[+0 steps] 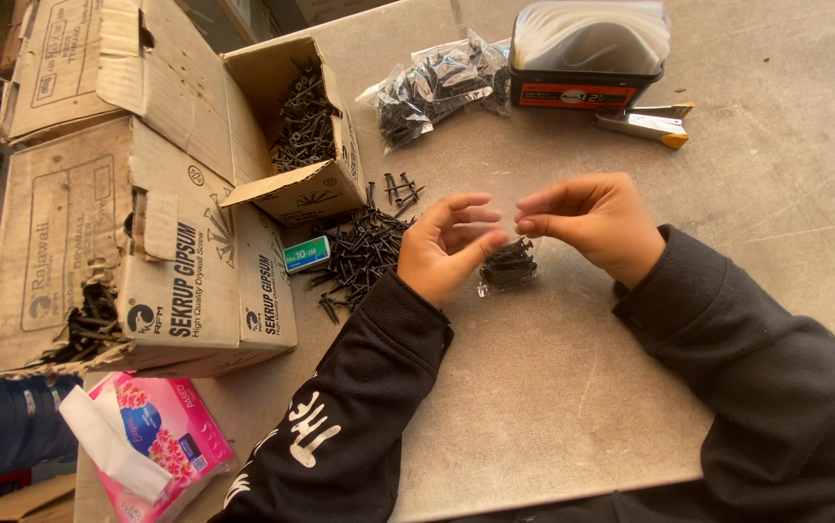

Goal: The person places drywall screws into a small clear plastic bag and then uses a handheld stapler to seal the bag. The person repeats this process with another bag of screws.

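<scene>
Toward the table's left edge, torn cardboard boxes still hold many black screws, and a loose pile of screws lies unpacked beside them. At the middle, the left hand and right hand pinch the mouth of a small clear bag resting on the table, part-filled with screws. Filled bags lie near the far edge, so some packing looks done and much remains.

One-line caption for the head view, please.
Both hands, left hand and right hand, hold a clear bag of black screws above a grey table.

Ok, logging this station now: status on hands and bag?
Left hand and right hand pinch clear bag of black screws. Loose screw pile beside left wrist. Nothing blocking.
</scene>
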